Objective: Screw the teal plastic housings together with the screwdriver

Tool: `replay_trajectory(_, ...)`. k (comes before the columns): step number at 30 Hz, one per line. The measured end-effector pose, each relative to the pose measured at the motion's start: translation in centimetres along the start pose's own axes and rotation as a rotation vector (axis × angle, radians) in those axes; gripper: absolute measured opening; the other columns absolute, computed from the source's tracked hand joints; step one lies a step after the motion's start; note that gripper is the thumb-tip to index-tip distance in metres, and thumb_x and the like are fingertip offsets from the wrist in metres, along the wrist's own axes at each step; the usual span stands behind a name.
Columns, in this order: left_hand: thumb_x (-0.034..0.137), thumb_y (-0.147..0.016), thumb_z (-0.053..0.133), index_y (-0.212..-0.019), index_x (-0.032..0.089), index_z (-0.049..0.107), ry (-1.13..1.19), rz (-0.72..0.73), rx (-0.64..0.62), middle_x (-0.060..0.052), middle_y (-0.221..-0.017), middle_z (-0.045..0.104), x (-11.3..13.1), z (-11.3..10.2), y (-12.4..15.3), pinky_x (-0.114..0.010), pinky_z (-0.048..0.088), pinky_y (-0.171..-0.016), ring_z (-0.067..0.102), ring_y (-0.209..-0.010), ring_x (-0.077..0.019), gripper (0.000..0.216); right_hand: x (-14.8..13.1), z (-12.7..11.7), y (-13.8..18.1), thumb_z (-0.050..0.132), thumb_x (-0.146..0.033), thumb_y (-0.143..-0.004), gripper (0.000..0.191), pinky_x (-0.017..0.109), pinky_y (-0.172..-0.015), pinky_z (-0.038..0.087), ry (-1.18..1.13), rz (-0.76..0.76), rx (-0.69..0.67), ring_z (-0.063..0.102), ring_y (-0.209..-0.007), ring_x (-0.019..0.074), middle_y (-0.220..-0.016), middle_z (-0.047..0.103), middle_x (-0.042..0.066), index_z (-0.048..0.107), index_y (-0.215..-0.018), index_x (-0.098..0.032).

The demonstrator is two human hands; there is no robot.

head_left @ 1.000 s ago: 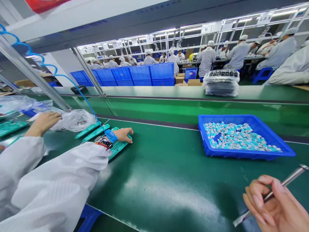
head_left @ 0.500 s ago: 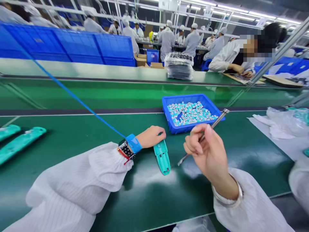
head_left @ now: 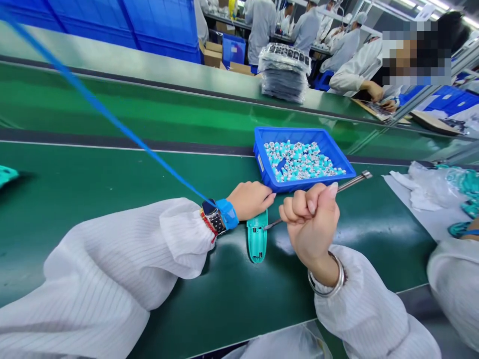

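Observation:
A teal plastic shell [head_left: 257, 244], elongated with a rounded near end and small dark parts inside, lies on the green work surface. My left hand [head_left: 251, 200] is closed over its far end, fingers hiding that part. In my right hand [head_left: 311, 222], curled into a fist, is a slim metal tool [head_left: 352, 181]. One end sticks out up to the right; its thin tip meets the shell's right edge near the middle, though whether it presses inside I cannot tell. Just beyond both hands stands a blue tray [head_left: 262, 167] of small teal-and-white parts [head_left: 303, 160].
A blue wrist cord [head_left: 149, 158] runs from my left wrist to the upper left. Another teal piece [head_left: 6, 175] lies at the left edge. Plastic bags [head_left: 430, 187] and a neighbour's sleeve [head_left: 454, 284] are at right. Stacked bagged parts [head_left: 285, 75] and a co-worker [head_left: 359, 75] are across the line.
My right hand has brought the metal tool's tip left to the shell. My left hand now lies flatter over the shell, which has turned more upright in view. The view has tilted down.

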State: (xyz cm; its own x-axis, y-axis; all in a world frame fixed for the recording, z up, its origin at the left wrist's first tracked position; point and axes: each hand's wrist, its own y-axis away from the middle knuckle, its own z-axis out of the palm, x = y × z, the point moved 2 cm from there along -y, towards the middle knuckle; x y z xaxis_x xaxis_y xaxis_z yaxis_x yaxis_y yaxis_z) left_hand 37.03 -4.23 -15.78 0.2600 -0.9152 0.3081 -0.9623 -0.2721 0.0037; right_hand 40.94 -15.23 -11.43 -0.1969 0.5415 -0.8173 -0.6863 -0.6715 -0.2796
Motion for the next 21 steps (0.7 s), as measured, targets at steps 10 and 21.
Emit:
replay_trajectory(10, 0.036, -0.088, 0.037, -0.085, 0.016, 0.065, 0.009, -0.021, -0.049, -0.008, -0.088, 0.066, 1.2, -0.3, 0.4, -0.03, 0.042, -0.064, 0.062, -0.083, -0.0238, 0.034, 0.8, 0.2, 0.1, 0.039, -0.042, -0.09, 0.041, 0.016, -0.035, 0.02, -0.018, 0.027, 0.0, 0.017, -0.035, 0.0042, -0.044, 0.019, -0.009, 0.035, -0.056, -0.019)
replay_trajectory(21, 0.033, -0.09, 0.03, -0.081, 0.016, 0.064, -0.027, 0.004, 0.016, -0.009, -0.087, 0.066, 1.4, -0.2, 0.5, -0.032, 0.041, -0.058, 0.063, -0.081, -0.0279, 0.039, 0.6, 0.2, -0.1, 0.039, -0.048, -0.089, 0.044, 0.017, -0.034, 0.019, 0.114, -0.011, 0.039, 0.015, -0.034, 0.0046, -0.044, 0.016, -0.009, 0.03, -0.057, -0.02)
